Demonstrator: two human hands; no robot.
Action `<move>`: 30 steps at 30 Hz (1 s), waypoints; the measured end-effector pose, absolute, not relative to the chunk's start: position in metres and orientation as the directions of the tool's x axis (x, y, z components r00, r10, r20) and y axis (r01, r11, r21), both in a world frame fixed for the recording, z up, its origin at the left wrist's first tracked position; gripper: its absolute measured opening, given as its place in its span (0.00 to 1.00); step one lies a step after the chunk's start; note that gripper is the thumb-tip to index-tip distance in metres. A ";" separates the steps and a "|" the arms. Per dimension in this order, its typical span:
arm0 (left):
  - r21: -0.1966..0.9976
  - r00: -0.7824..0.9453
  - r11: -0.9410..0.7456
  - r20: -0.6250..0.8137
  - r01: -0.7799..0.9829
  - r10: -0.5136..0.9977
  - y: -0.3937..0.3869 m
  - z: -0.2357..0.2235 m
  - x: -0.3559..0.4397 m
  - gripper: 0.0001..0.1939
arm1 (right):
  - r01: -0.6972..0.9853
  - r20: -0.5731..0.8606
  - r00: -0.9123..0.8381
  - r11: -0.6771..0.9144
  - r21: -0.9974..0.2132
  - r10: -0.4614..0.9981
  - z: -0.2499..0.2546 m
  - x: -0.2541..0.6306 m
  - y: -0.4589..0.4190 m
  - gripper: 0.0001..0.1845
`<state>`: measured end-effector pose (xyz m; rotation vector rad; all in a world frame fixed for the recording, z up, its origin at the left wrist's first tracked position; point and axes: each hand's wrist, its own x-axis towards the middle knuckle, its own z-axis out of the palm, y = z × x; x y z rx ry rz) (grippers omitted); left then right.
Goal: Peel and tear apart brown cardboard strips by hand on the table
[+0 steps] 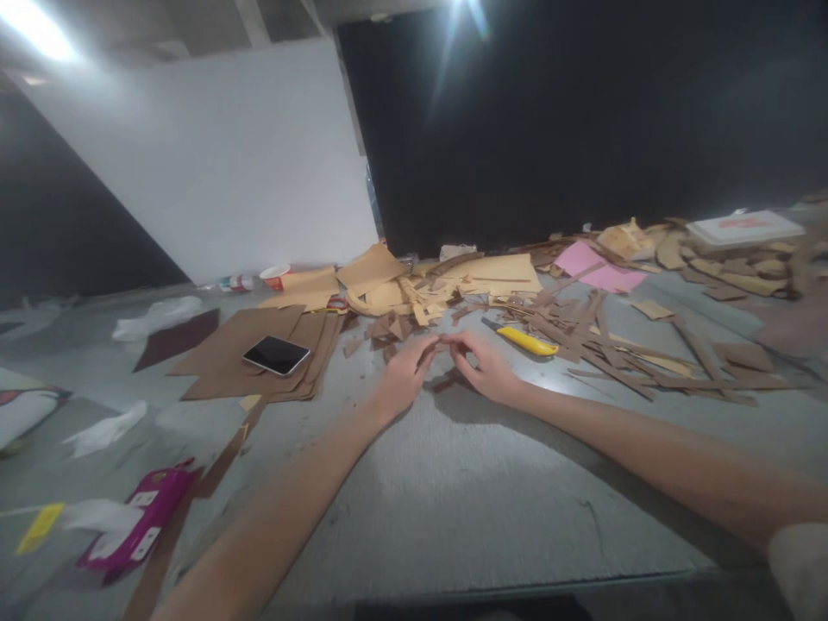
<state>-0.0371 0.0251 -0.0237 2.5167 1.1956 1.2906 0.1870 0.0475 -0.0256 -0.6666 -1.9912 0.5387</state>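
Just left of the yellow utility knife [527, 341], the person's left hand [409, 371] and right hand [482, 366] come together above the bench [414, 492], fingers bent and tips close; whether either grip is closed on a small piece, one cannot tell. A brown scrap [446, 381] lies below them, left of the knife. Brown strips [575, 335] heap to the knife's right, a pink sheet [605, 267] lies beyond it, and a smartphone [277, 354] rests on brown sheets [223, 381] well to its left.
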 end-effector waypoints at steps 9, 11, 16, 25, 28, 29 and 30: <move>0.434 0.348 -0.647 0.587 0.627 0.731 0.022 -0.023 -0.039 0.17 | 0.222 0.635 -0.437 0.760 -0.611 0.637 -0.026 0.187 0.048 0.16; 0.438 0.353 -0.647 0.581 0.624 0.734 0.022 -0.023 -0.039 0.17 | 0.217 0.630 -0.435 0.754 -0.620 0.643 -0.026 0.187 0.048 0.15; 0.406 0.390 -0.680 0.593 0.611 0.705 0.021 -0.021 -0.039 0.16 | 0.220 0.601 -0.443 0.730 -0.647 0.666 -0.026 0.186 0.048 0.12; 0.392 0.408 -0.697 0.600 0.600 0.688 0.020 -0.023 -0.039 0.17 | 0.223 0.599 -0.439 0.727 -0.649 0.669 -0.027 0.185 0.049 0.13; 0.379 0.415 -0.703 0.604 0.602 0.681 0.021 -0.024 -0.039 0.18 | 0.206 0.621 -0.425 0.738 -0.642 0.659 -0.026 0.184 0.049 0.16; 0.376 0.416 -0.704 0.604 0.602 0.679 0.020 -0.024 -0.039 0.18 | 0.194 0.633 -0.419 0.745 -0.639 0.652 -0.026 0.184 0.049 0.16; 0.374 0.416 -0.706 0.607 0.601 0.677 0.020 -0.023 -0.039 0.18 | 0.180 0.642 -0.417 0.751 -0.635 0.643 -0.024 0.184 0.049 0.17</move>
